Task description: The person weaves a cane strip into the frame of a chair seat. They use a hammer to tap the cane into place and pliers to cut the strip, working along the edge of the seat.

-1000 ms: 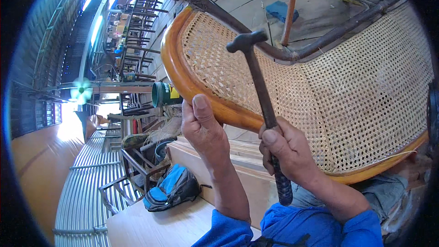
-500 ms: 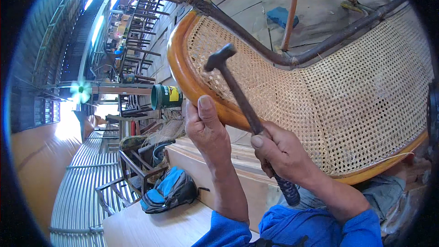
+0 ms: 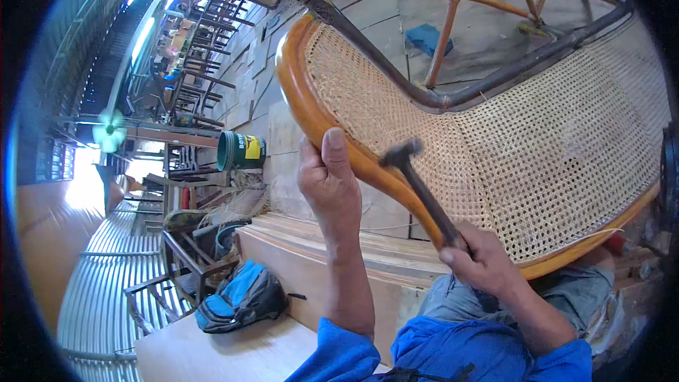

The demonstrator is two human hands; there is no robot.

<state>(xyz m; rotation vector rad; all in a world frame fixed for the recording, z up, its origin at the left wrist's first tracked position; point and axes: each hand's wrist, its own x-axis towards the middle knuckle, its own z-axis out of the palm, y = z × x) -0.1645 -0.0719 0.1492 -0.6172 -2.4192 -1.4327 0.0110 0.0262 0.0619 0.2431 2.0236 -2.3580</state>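
The right hand [image 3: 481,262] is wrapped tight around a dark hammer [image 3: 424,191], whose head rests on the orange wooden rim of a cane-woven chair seat [image 3: 537,148]. The left hand [image 3: 327,184] clasps that rim, thumb up. Beyond sit a green bucket [image 3: 240,151] with a yellow label and a blue backpack [image 3: 237,297].

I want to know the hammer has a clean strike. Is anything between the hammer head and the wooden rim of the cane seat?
Nothing visible. The hammer head hangs just over the wooden rim, gripped by the right hand. The left hand holds the rim beside it, its thumb close to the head but not under it.
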